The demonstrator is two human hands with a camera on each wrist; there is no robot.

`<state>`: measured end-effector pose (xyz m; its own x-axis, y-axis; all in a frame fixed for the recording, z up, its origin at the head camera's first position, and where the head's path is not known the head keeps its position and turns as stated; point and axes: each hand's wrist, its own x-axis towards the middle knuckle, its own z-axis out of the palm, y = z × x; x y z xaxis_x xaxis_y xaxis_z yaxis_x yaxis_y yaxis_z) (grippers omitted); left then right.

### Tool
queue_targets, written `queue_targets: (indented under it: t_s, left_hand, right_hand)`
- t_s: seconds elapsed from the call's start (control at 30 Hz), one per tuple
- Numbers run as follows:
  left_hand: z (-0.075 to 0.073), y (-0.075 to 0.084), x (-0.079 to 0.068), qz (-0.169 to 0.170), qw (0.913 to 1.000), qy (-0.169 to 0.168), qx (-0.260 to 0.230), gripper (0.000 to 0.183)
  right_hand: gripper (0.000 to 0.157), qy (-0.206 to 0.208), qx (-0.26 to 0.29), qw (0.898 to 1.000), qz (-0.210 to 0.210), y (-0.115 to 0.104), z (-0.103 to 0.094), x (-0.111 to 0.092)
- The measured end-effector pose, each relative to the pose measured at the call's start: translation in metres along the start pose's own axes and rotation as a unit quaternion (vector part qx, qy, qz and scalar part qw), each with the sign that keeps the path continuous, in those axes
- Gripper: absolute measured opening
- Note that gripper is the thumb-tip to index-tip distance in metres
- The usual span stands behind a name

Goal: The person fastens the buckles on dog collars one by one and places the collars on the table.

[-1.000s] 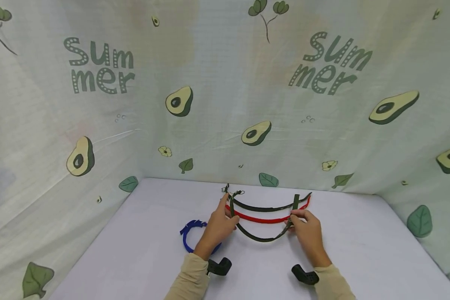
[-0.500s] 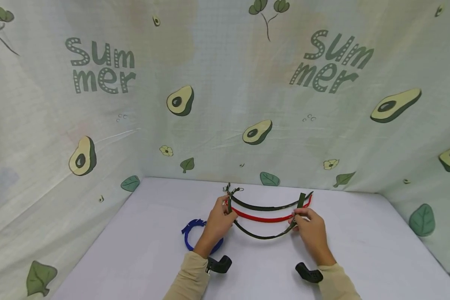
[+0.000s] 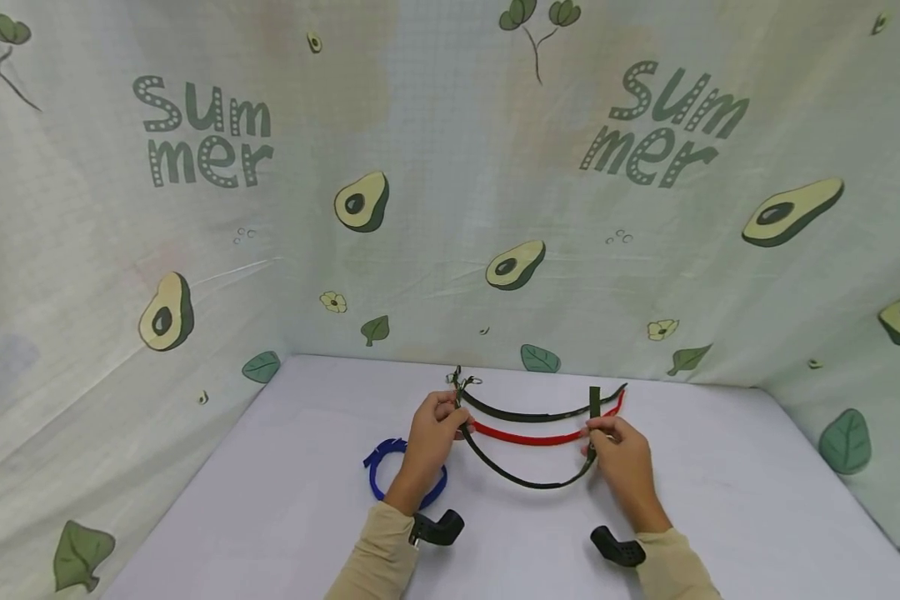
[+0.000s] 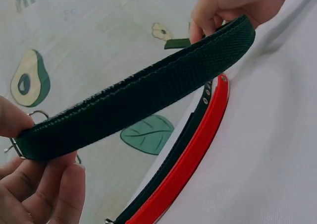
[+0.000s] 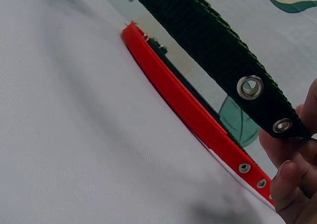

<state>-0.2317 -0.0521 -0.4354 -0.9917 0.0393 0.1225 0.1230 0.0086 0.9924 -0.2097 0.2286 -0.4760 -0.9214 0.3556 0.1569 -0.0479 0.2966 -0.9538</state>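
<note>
A dark green webbing collar (image 3: 528,482) sags in a curve between my two hands. My left hand (image 3: 429,437) pinches its end with the metal fittings, thumb above and fingers below in the left wrist view. At the other end, my right hand (image 3: 622,458) grips the part with metal eyelets, and a short tail stands up above the fingers. The right wrist view shows two eyelets on the green collar (image 5: 198,40) close to the fingertips. Just beyond it on the table lie a red collar (image 3: 528,439) and a second dark green collar (image 3: 525,417), side by side.
A blue collar (image 3: 381,450) lies curled in a ring on the white table (image 3: 270,500), partly behind my left forearm. A printed cloth wall (image 3: 435,325) rises at the table's back edge. Black wrist devices (image 3: 441,529) sit at both wrists.
My right hand has shifted slightly right, and the collar's tail has swung from leaning right to upright. The held collar sags lower than half a second ago. My left index finger has drawn in.
</note>
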Motion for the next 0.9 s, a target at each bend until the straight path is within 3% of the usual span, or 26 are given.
queue_targets:
  t_s: [0.23,0.47,0.63,0.9]
  left_hand:
    - [0.000,0.005,-0.001,-0.019,0.9986,-0.037,-0.033,0.046]
    - [0.002,0.002,0.001,-0.037,0.9980,-0.018,-0.047,0.037]
    - [0.003,0.002,0.000,-0.023,0.9991,-0.001,-0.035,0.043]
    - [0.002,0.002,-0.004,0.012,0.9998,-0.002,-0.014,0.046]
  right_hand:
    - [0.028,-0.015,-0.008,1.000,-0.021,0.000,0.003,-0.003]
    - [0.029,-0.032,-0.016,0.999,-0.032,-0.005,0.007,-0.005]
    - [0.029,-0.039,-0.007,0.999,-0.034,-0.007,0.010,-0.006]
    - [0.028,-0.055,0.003,0.997,-0.050,-0.010,0.014,-0.011]
